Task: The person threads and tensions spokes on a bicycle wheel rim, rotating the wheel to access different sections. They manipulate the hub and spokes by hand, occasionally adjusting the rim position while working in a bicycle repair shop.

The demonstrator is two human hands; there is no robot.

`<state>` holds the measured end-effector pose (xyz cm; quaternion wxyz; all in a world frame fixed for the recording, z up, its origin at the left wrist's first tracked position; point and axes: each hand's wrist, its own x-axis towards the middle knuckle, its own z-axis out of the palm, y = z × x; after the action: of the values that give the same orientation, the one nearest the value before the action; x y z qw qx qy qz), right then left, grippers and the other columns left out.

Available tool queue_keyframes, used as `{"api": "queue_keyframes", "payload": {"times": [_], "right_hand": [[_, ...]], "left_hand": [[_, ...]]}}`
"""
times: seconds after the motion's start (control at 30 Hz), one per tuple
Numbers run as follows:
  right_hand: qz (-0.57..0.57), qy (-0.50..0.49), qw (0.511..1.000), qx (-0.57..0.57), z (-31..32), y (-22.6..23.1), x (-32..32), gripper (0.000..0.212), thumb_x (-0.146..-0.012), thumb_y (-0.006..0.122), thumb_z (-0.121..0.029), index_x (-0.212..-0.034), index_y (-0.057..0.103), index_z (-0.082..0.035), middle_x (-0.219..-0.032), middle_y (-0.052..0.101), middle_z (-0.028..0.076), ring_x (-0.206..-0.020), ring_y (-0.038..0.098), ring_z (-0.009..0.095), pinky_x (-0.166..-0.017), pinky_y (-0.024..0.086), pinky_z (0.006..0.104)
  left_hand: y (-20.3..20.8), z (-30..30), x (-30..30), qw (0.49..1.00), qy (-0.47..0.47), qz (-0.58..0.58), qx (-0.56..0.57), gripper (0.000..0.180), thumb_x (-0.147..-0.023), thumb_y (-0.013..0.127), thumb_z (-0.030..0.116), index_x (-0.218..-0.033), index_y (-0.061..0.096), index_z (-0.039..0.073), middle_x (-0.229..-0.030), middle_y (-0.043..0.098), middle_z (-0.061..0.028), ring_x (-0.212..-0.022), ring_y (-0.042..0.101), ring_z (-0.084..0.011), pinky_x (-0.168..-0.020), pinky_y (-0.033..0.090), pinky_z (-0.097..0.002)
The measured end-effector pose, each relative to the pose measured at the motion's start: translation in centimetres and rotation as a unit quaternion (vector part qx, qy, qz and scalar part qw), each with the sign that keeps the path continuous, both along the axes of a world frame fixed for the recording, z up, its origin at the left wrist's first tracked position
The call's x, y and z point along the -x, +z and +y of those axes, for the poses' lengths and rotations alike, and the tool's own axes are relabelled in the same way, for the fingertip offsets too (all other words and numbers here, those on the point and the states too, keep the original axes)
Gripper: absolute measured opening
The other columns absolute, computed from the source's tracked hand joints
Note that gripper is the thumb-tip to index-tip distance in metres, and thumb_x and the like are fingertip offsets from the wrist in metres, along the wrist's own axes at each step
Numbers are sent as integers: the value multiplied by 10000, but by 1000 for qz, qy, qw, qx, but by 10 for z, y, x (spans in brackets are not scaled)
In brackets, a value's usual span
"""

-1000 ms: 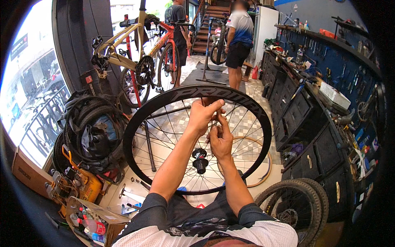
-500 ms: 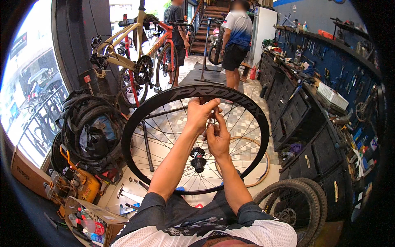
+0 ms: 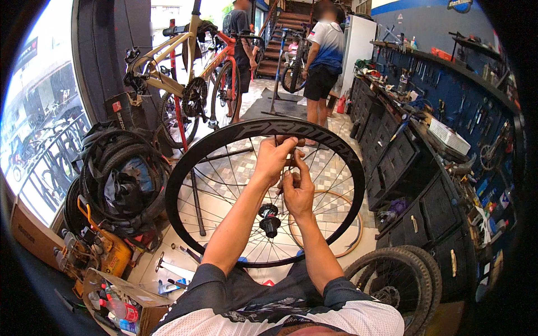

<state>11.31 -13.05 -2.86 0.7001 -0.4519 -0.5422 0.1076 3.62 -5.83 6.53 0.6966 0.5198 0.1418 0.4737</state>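
A black deep-rimmed bicycle wheel (image 3: 185,228) stands tilted before me, its dark hub (image 3: 270,219) low in the middle. My left hand (image 3: 273,158) is closed at a thin spoke (image 3: 282,194) just under the upper rim. Just below it and to the right, my right hand (image 3: 298,189) pinches at the same group of spokes, thumb against bent fingers. The two hands almost touch. My fingers hide whether a small tool or nipple is between them. The wheel's lower edge is close to my lap.
A tan bicycle frame (image 3: 163,49) and an orange bicycle (image 3: 227,61) stand far left. Bundled tyres (image 3: 95,162) and a yellow machine (image 3: 115,252) sit at left. Tyred wheels (image 3: 386,274) lean lower right, beside black drawers (image 3: 398,162). Two people (image 3: 325,50) stand at the back.
The view has shifted slightly, and the wheel sits a little lower and further left in it. Both hands keep their closed hold near the upper rim.
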Motion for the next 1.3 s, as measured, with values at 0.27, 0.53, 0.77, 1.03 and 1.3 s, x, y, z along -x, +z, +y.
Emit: {"api": "queue_keyframes", "payload": {"times": [0.27,0.53,0.77,1.03,1.3], "right_hand": [[-16,-15,1000,-2,8,-6,-7,560,-1035,563,-31,-1578,424,-39,-817,667,55,-647,625,90,-604,530,278],[-29,-21,999,-1,8,-3,-5,550,-1041,553,-6,-1575,420,-26,-941,700,69,-679,641,91,-624,544,266],[-32,-26,999,27,4,-4,-8,576,-1042,566,-24,-1594,404,-37,-786,667,38,-675,650,94,-609,540,270],[-50,-28,998,19,5,-1,-9,573,-1048,569,-39,-1595,399,-34,-783,672,47,-655,646,101,-609,549,281],[-57,-35,998,18,10,-9,-12,569,-1050,565,-40,-1594,398,-27,-791,678,47,-661,646,96,-609,545,278]], "left_hand": [[-6,6,-5,999,27,-11,-16,196,-944,716,135,-1104,684,27,-972,734,-86,-818,723,-200,-659,609,-341],[-14,15,-9,1000,23,-1,-8,160,-944,687,112,-1066,677,10,-969,726,-94,-787,725,-205,-639,612,-346],[-11,12,-10,1000,11,-3,21,164,-953,632,98,-1068,672,-11,-1025,738,-123,-801,737,-213,-638,618,-346],[-16,19,-3,999,-26,-11,-19,254,-904,588,20,-1153,614,-27,-1116,670,-122,-923,731,-228,-662,622,-357],[-11,11,-7,1000,16,-6,-14,219,-937,747,129,-1089,655,1,-952,706,-76,-838,717,-198,-632,605,-327]]}}
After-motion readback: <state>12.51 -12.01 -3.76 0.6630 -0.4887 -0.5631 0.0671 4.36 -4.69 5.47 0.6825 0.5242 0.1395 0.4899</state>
